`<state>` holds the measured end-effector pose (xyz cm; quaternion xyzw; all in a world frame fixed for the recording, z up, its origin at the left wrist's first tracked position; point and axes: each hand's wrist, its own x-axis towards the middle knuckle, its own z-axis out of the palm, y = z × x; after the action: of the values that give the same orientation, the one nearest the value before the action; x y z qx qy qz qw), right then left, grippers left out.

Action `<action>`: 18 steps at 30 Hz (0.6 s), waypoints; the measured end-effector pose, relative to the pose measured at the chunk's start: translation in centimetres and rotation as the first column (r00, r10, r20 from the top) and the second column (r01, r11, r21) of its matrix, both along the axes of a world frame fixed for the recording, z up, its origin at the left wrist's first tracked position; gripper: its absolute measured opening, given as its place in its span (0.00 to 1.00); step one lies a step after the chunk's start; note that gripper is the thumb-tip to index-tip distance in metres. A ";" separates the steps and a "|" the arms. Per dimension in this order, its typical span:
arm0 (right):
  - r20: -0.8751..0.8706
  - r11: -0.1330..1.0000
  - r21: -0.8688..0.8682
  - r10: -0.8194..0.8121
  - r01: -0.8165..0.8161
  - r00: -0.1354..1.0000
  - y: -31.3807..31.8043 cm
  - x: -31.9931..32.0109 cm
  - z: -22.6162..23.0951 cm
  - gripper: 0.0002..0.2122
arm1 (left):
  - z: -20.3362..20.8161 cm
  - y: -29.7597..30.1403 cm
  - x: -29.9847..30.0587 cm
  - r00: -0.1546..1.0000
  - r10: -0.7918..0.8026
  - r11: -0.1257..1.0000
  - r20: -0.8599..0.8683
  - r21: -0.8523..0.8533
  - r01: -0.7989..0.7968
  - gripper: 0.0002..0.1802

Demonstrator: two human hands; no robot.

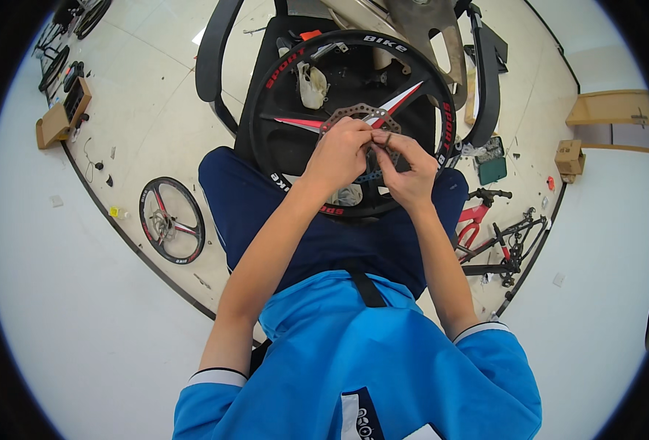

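A black three-spoke bicycle wheel (260,150) with red and white spoke accents lies across my lap and the black chair seat. At its hub is a perforated metal brake disc (344,112). Both my hands are over the hub, covering much of the disc. My left hand (339,152) is closed, thumb and fingertips pinched together near the disc's centre. My right hand (411,174) meets it there, its thumb and index finger also pinched. A small dark piece seems to lie between the fingertips, but its kind is too small to tell.
Around the wheel stands a black armchair, with its left armrest (216,55) and right armrest (489,88). A whitish glove-like bundle (312,86) shows through the wheel. Another wheel (172,220) leans at left. Bicycle frames (508,246) lie at right, near a cardboard box (569,157).
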<state>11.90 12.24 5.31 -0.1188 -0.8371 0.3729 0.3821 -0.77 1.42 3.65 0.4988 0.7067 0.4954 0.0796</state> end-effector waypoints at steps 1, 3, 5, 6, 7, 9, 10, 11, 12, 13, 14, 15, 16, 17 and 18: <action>0.012 1.000 -0.019 -0.019 0.019 1.000 -0.2 0.1 -0.1 0.10 | 0.2 0.0 0.5 0.999 0.052 0.998 0.015 0.029 -0.052 0.15; 0.037 0.997 -0.053 -0.056 0.058 0.998 -0.6 0.2 0.0 0.11 | 0.3 -0.1 1.0 0.992 0.115 0.991 0.057 0.062 -0.118 0.15; 0.055 0.994 -0.095 -0.050 0.055 0.997 -0.7 0.2 0.1 0.11 | -0.1 -0.4 1.4 0.985 0.138 0.987 0.106 0.064 -0.145 0.16; 0.065 0.992 -0.118 -0.046 0.053 0.997 -0.8 0.1 0.1 0.11 | -0.3 -0.4 1.5 0.983 0.145 0.985 0.110 0.078 -0.154 0.15; 0.073 0.993 -0.106 -0.034 0.041 0.997 -0.9 0.1 0.2 0.12 | -0.5 -0.5 1.6 0.982 0.151 0.983 0.114 0.092 -0.162 0.15; 0.089 0.997 -0.076 -0.012 0.019 0.996 -0.9 0.0 0.6 0.13 | -0.6 -0.4 1.8 0.980 0.173 0.976 0.097 0.114 -0.184 0.15; 0.070 0.999 -0.052 0.005 -0.001 0.998 -1.0 -0.1 0.9 0.13 | -0.6 -0.4 1.9 0.979 0.190 0.973 0.075 0.121 -0.198 0.15; 0.053 0.999 -0.027 0.022 -0.020 0.998 -1.1 -0.2 1.3 0.14 | -0.6 -0.4 2.0 0.977 0.205 0.969 0.055 0.127 -0.211 0.15; 0.037 0.999 -0.003 0.039 -0.039 0.999 -1.2 -0.2 1.5 0.15 | -0.7 -0.4 2.0 0.978 0.206 0.970 0.029 0.125 -0.208 0.15; 0.040 0.998 0.005 0.058 -0.058 0.997 -1.1 -0.1 1.4 0.15 | -0.7 -0.4 1.9 0.979 0.206 0.971 0.003 0.123 -0.205 0.15; 0.044 0.997 0.013 0.079 -0.079 0.996 -1.0 0.0 1.2 0.16 | -0.6 -0.4 1.9 0.978 0.207 0.972 -0.023 0.121 -0.203 0.15; 0.048 0.995 0.021 0.100 -0.101 0.994 -0.9 0.1 1.2 0.16 | -0.5 -0.4 1.8 0.983 0.183 0.979 -0.034 0.095 -0.179 0.15; 0.057 0.994 0.044 0.094 -0.097 0.994 -0.8 0.2 1.3 0.15 | -0.4 -0.4 1.8 0.986 0.159 0.985 -0.044 0.068 -0.156 0.16; 0.065 0.994 0.063 0.088 -0.092 0.994 -0.9 0.3 1.6 0.15 | -0.1 -0.4 1.7 0.990 0.134 0.990 -0.054 0.039 -0.132 0.16; 0.073 0.993 0.083 0.082 -0.088 0.994 -0.9 0.5 1.7 0.14 | 0.2 -0.5 1.5 0.992 0.109 0.994 -0.067 0.023 -0.108 0.16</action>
<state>12.36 11.34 7.02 -0.0791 -0.8696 0.3480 0.3413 0.70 0.91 3.89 0.4771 0.7302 0.4885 0.0234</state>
